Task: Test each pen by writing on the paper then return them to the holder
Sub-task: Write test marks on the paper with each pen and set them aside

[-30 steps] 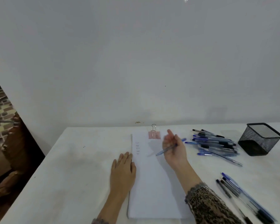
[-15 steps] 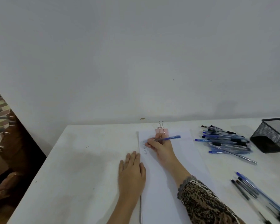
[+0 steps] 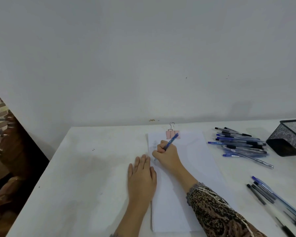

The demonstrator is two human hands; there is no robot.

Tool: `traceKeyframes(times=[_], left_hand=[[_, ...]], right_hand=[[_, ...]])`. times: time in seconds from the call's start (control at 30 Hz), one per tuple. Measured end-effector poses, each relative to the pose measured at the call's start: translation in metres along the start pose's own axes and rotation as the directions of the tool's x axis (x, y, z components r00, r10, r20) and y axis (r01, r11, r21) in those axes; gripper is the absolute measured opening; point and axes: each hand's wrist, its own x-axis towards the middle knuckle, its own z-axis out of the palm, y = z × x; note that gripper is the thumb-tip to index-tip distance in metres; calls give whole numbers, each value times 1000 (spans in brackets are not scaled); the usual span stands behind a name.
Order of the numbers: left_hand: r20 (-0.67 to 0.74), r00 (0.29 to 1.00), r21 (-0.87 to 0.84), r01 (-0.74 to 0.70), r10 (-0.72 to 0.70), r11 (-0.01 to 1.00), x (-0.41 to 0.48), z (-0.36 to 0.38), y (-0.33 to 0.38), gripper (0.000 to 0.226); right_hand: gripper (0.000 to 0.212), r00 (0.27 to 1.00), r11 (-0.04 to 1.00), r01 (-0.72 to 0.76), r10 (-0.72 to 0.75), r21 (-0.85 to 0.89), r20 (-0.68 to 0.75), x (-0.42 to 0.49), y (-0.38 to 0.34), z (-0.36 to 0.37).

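Note:
A stack of white paper (image 3: pixel 191 168) lies on the table, clipped at its top by a pink binder clip (image 3: pixel 172 133). My right hand (image 3: pixel 167 153) grips a blue pen (image 3: pixel 172 141) near the sheet's top left corner, beside small written marks; the tip is hidden by the fingers. My left hand (image 3: pixel 141 175) lies flat with straight fingers on the paper's left edge. A pile of several blue and black pens (image 3: pixel 241 144) lies to the right of the paper. A black mesh holder (image 3: pixel 289 137) stands at the far right.
A second group of several pens (image 3: pixel 272 195) lies at the near right of the white table (image 3: pixel 85 168). A grey wall rises just behind the table. Beyond the table's left edge there is dark wooden furniture (image 3: pixel 10 151).
My right hand went from holding the pen loosely above the sheet to gripping it upright at the top left corner, by the marks. The left hand stayed flat at the paper's edge.

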Motion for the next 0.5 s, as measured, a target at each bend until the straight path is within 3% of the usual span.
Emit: traceKeyframes(times=[0.3,0.4,0.5], left_hand=[[-72,997,-24,33,-35,999,1,5,-1,61],[-89,995,-4,49,-49,999,1,4,0,55],[-69,997,-15,38,-39,999,-1,3,1,55]], right_hand=[[50,1000,999,6,-7,-40,-4,0,-1,-2],[50,997,1000,1,-3,-25,-77,0,2,-3],[49,999,999,17,-20,-51,-49,-2,1,-3]])
